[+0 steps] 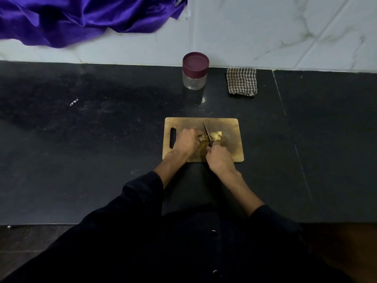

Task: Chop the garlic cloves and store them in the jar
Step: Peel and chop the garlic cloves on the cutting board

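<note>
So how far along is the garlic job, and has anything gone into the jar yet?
Partly done: a small pile of chopped garlic lies on the cutting board, right of the blade. In hand: the right hand holds the knife while the left hand steadies the remaining garlic. Left: finish chopping, then fill the jar, which looks empty with its lid still on.

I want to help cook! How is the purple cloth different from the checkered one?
The purple cloth is shiny, crumpled and spread wide up against the wall; the checkered cloth is dull, folded into a neat small square, lying flat on the black counter. Nobody is touching either.
</note>
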`<state>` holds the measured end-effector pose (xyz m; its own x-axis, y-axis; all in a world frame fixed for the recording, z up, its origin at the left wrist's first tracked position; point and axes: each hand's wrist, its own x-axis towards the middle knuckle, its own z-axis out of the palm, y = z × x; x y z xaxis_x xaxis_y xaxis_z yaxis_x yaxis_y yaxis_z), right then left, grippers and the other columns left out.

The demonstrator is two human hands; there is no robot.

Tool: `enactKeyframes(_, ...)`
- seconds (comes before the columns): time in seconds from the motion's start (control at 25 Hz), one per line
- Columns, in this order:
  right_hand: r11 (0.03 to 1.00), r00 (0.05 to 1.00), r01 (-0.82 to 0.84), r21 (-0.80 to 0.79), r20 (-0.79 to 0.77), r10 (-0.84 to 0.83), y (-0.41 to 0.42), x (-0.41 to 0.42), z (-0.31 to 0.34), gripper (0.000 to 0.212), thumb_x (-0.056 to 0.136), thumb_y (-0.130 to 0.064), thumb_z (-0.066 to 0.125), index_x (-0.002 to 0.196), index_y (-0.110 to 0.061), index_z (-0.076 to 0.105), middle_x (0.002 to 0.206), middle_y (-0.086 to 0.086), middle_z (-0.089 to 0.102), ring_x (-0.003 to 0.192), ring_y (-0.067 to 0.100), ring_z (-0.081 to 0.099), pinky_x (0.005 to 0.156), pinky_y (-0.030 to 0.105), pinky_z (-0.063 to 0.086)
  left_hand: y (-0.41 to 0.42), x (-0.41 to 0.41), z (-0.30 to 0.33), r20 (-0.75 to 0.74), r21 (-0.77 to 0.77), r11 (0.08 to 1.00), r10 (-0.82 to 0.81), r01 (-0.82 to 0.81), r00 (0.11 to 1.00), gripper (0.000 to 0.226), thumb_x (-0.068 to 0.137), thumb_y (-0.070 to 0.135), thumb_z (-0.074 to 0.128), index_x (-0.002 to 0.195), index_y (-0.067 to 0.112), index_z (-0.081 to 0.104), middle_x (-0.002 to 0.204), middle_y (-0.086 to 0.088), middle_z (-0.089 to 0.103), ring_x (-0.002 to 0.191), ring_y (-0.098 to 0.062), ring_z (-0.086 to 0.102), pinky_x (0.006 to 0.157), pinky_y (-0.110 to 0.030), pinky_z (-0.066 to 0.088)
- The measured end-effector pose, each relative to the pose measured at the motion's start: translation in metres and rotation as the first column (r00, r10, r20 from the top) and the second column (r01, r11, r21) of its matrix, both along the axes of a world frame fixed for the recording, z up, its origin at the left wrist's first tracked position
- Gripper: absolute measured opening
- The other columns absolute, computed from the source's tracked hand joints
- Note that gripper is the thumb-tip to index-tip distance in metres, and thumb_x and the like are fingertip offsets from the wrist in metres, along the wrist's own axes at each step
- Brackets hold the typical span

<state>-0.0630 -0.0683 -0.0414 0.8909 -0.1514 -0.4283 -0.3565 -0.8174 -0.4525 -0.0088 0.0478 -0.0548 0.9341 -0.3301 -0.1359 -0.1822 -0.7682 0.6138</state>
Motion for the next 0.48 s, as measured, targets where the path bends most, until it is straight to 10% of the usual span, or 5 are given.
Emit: enactKeyframes(0.48, 0.999, 0.999, 0.033, 0.006, -0.025, -0.033, -0.022, -0.027, -0.006, 0.027, 0.106, -0.030, 0.040, 0.116, -0.009, 0.054, 0.101, 0.010, 0.062, 0.092, 0.025, 0.059, 0.075, 0.041, 0.047, 0.001, 0.000, -0.003, -0.036, 0.000, 1.000, 0.028, -0.028, 0.999, 0.018, 0.091, 0.007, 0.056, 0.094, 0.014, 0.072, 0.091, -0.004, 0.067, 0.084, -0.017, 0.062, 0.083, -0.039, 0.052)
